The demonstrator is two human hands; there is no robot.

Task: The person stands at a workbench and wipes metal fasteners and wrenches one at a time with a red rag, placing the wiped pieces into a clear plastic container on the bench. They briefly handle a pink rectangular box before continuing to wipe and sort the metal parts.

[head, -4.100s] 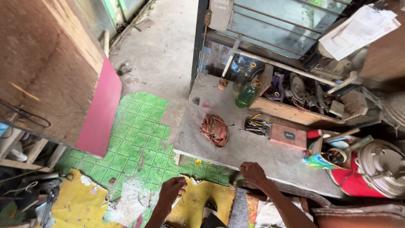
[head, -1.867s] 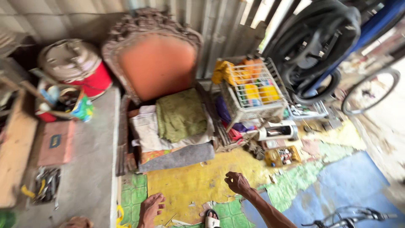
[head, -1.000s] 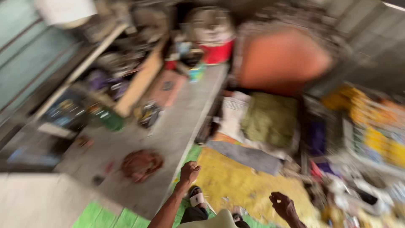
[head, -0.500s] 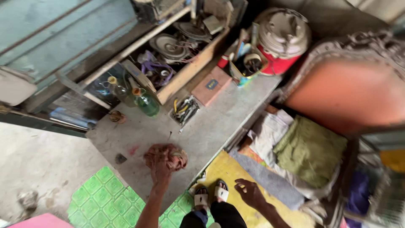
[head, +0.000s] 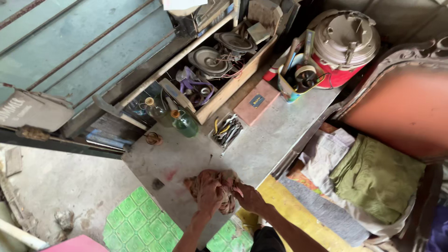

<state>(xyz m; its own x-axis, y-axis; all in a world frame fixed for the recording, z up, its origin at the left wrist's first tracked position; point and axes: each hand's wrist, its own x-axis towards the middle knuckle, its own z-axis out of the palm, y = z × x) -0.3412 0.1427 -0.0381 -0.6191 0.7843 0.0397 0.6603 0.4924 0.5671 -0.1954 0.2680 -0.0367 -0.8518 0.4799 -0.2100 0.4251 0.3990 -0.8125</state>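
**Both hands closed on a rag at the near edge of the bench**

A crumpled reddish rag (head: 215, 186) is gripped by both hands at the near edge of a grey bench (head: 261, 149). The left hand (head: 208, 195) is laid over the top of the rag with its fingers curled down into the cloth; the right hand (head: 248, 197) is pressed against the rag's right side, fingers bent around it. The rag is thus bunched between and under the two hands, with folds showing above the left knuckles and below between the wrists. Whether the cloth is lifted off the bench or resting on it cannot be told.

Just below the hands, green tiles (head: 140, 224) are seen on the floor, and a yellow mat (head: 289, 210) lies to the right.

Farther along the bench, a small tray of tools (head: 227, 131) is set, with a flat reddish box (head: 255, 101) beyond it. To the left of the tray, a green bottle (head: 184, 123) stands upright, just beside a clear bottle (head: 156, 111).

At the back, a wooden crate (head: 224, 60) holding speaker parts and wires is placed, and a red cooker (head: 343, 44) with a pale lid stands at the far right. Folded cloths, one olive green (head: 378, 177), are stacked on a chair at the right.
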